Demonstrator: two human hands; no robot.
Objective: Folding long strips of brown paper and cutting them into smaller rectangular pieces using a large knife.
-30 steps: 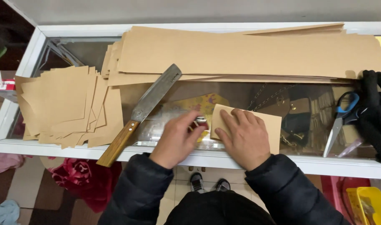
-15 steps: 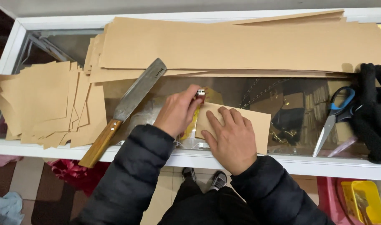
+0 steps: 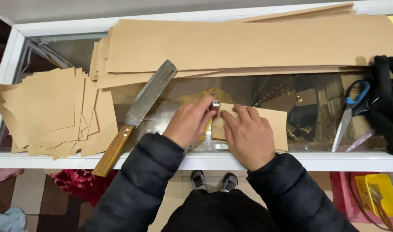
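Note:
My right hand lies flat on a small brown paper piece on the glass counter top, pinning it down. My left hand grips a small cutter with a metal tip and holds it against the paper's left edge. A big knife with a wooden handle lies diagonally on the glass just left of my left hand.
A pile of small cut brown sheets lies at the left. Long brown paper strips are stacked along the back. Blue-handled scissors and a black glove lie at the right. The white counter frame runs along the front.
My left hand has slid the cutter further away from me along the paper's left edge. My right hand stays pressed on the paper.

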